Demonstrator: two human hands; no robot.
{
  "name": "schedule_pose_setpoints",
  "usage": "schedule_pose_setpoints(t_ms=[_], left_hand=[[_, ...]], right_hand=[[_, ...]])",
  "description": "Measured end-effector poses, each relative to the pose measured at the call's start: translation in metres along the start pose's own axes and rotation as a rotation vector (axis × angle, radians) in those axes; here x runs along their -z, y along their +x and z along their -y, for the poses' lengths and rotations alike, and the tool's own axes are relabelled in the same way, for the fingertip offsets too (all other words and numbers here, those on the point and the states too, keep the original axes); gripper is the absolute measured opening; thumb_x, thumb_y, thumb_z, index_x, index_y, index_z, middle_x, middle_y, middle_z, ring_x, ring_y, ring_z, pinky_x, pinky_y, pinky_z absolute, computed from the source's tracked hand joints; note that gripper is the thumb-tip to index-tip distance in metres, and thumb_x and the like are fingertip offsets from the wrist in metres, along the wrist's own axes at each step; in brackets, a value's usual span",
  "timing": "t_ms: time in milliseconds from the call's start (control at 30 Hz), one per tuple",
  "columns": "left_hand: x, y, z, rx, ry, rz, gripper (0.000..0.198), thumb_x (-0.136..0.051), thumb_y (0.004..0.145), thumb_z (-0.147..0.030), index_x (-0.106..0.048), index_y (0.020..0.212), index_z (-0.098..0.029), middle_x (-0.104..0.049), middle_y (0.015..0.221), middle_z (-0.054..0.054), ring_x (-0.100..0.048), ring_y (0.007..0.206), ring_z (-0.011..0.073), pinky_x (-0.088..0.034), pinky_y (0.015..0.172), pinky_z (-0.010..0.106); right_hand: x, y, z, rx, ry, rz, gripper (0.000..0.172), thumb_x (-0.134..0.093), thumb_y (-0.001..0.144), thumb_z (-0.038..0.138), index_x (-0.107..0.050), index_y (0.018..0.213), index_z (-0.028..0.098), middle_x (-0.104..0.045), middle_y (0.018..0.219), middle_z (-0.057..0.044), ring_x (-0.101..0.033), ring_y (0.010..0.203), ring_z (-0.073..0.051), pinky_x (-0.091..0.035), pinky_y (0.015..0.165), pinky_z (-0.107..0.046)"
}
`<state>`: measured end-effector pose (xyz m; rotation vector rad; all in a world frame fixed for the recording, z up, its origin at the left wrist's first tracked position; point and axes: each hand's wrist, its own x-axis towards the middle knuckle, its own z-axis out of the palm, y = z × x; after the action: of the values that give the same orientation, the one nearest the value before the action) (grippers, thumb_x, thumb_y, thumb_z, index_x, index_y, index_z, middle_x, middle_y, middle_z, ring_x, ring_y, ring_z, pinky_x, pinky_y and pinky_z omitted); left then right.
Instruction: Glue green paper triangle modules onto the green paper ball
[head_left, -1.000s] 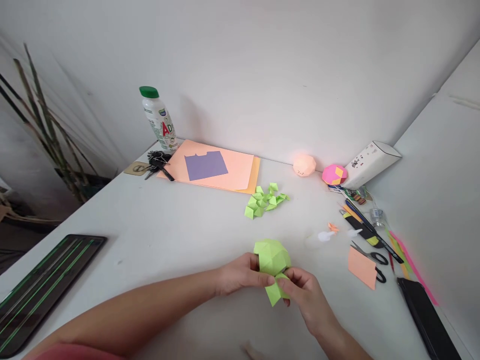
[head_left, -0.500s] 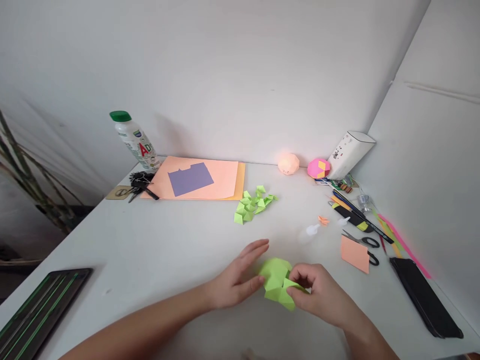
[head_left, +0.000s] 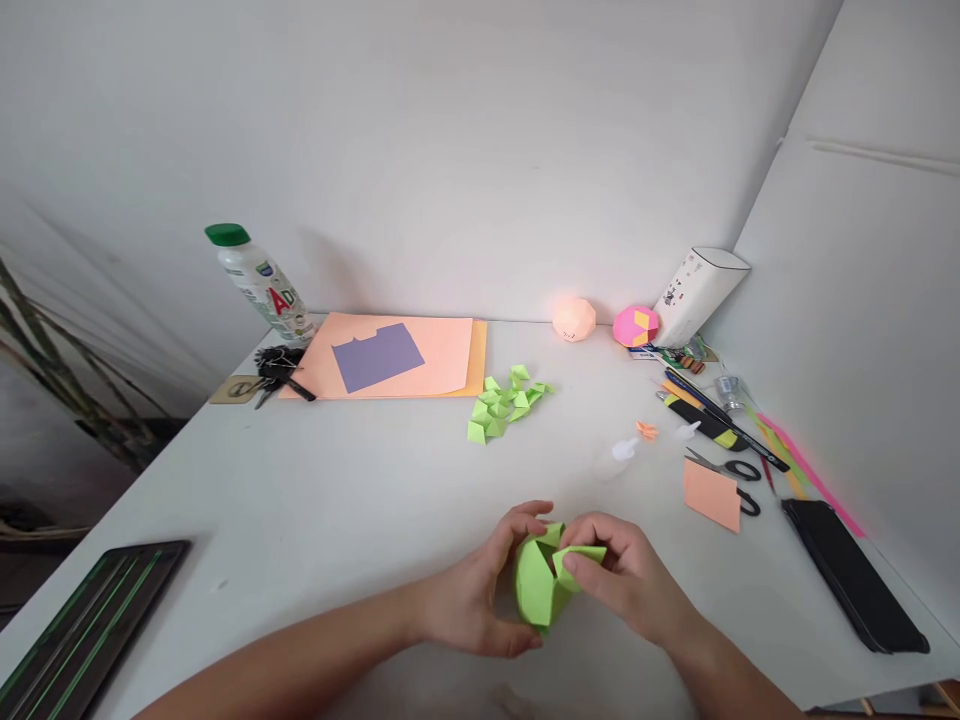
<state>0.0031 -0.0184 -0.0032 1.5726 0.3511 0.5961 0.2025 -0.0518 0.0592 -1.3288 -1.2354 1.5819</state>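
A green folded-paper model (head_left: 541,585) sits between both hands near the front of the white table (head_left: 352,480). My left hand (head_left: 480,595) cups its left side, fingers curled over the top. My right hand (head_left: 626,570) pinches a green flap at its upper right. Further back lies a pile of small green folded pieces (head_left: 502,402).
Orange sheets (head_left: 442,355) with a purple cut-out, keys (head_left: 277,368) and a green-capped bottle (head_left: 259,280) lie back left. A pale ball (head_left: 574,320), a pink ball (head_left: 636,326) and a white box (head_left: 697,290) stand at the back. Scissors (head_left: 731,470), pens, an orange note (head_left: 711,495) and a phone (head_left: 851,575) are right; a tablet (head_left: 82,625) front left.
My left hand, flat and open beside the model half a second ago, has curled around it. The model has been lifted and turned on edge between both hands.
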Motion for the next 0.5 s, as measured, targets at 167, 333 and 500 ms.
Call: schedule_pose_setpoints(t_ms=[167,333,500], left_hand=[[-0.0019,-0.0020,0.0041,-0.162,0.186,-0.005,0.093,-0.062,0.065,-0.003,-0.011,0.139,-0.028,-0.021,0.142,0.017,-0.025,0.135,0.0337,-0.034,0.103,0.051],[0.0012,-0.0016,0.0043,-0.218,0.335,0.017,0.095,-0.056,0.063,-0.001,-0.012,0.143,-0.027,-0.020,0.144,0.019,-0.023,0.136,0.0356,-0.035,0.102,0.052],[0.0024,-0.0021,0.0096,-0.276,0.397,0.013,0.095,-0.053,0.063,0.001,-0.010,0.143,-0.026,-0.019,0.144,0.019,-0.018,0.137,0.0345,-0.033,0.105,0.053]], right_hand=[[-0.0070,0.0012,-0.0034,-0.004,0.015,-0.007,0.020,-0.067,0.073,0.032,-0.056,0.065,0.017,-0.060,0.078,-0.004,-0.050,0.068,-0.015,-0.040,0.061,-0.027],[-0.0093,0.0012,-0.0026,-0.043,0.034,0.003,0.017,-0.068,0.072,0.032,-0.060,0.069,0.017,-0.058,0.069,-0.001,-0.047,0.060,-0.013,-0.038,0.056,-0.025],[-0.0104,0.0003,-0.0043,-0.079,0.036,0.005,0.017,-0.067,0.072,0.031,-0.058,0.067,0.017,-0.050,0.062,0.003,-0.040,0.056,-0.010,-0.033,0.052,-0.023]])
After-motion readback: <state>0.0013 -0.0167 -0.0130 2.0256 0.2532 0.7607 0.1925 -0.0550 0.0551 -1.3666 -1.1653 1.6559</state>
